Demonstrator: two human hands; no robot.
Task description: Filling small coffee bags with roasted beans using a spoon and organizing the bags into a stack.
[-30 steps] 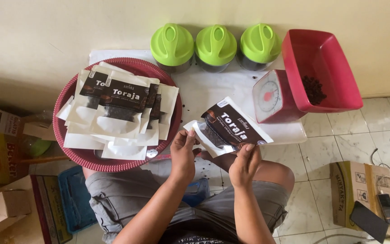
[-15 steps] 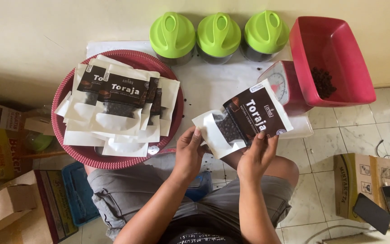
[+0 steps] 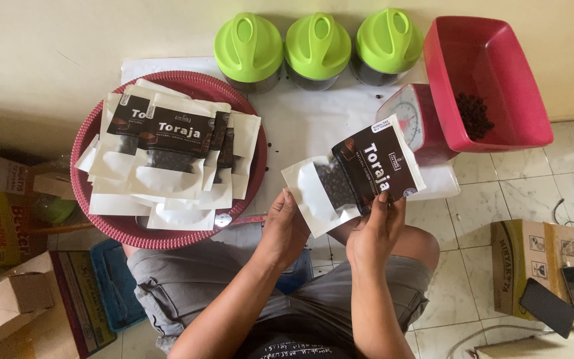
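- A white sheet (image 3: 313, 126) is spread on the floor against the wall, and the other things are set on it or beside it.
- A round red woven tray (image 3: 101, 219) is seen to the left, heaped with filled white pouches (image 3: 167, 159) bearing dark labels.
- A red plastic tub (image 3: 499, 46) with a few dark beans in it is perched on a red dial scale (image 3: 410, 119), at the far right.
- Three jars with green lids (image 3: 317, 43) are lined up along the wall.
- A single white pouch (image 3: 350, 176) with a dark label and a window of dark beans is held up just above the knees, between tray and scale; its long axis runs from lower left to upper right, tilted toward the scale.
- The pouch's lower-left edge is pinched by the left hand (image 3: 286, 226), its lower-right label edge by the right hand (image 3: 375, 233). Both hands are closed on it, below it and about equally near.
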